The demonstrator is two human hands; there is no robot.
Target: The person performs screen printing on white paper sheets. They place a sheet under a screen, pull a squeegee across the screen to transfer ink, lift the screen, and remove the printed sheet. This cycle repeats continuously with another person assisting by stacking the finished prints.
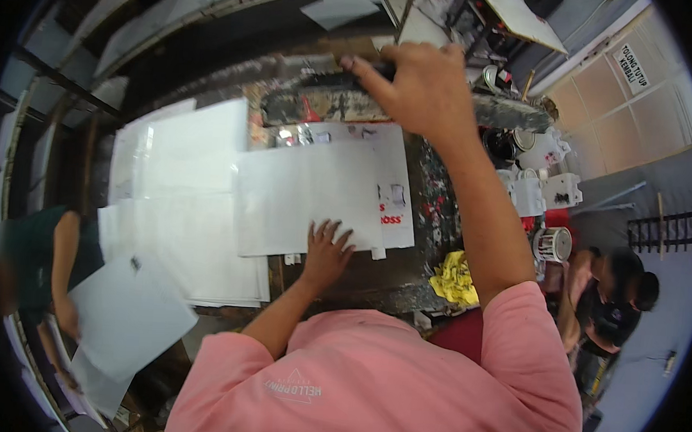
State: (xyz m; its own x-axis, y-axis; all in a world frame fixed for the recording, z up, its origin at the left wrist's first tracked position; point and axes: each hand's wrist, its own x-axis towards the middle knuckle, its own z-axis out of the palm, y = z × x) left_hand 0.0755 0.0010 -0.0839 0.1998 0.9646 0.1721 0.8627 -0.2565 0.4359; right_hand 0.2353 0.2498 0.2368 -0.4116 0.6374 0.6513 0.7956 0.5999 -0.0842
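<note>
My left hand (327, 256) lies with spread fingers on a white sheet (308, 183), near its front edge. This sheet rests over a larger sheet with red print (399, 219) at its right side. Beyond them, my right hand (427, 87) is raised and closed round a dark edge at a long, paint-smeared bar (336, 106). The bar runs left to right across the far side of the work table; most of what my right fingers grip is hidden. A small red piece (311, 110) stands out against the bar.
Stacked white sheets (180, 176) cover the table's left. A yellow cloth (454, 280) lies at the right edge, near paint tins (552, 244) and white containers (528, 196). At left, a person (66, 256) holds large sheets (130, 306); another person (612, 292) is at right. Racks (97, 39) stand behind.
</note>
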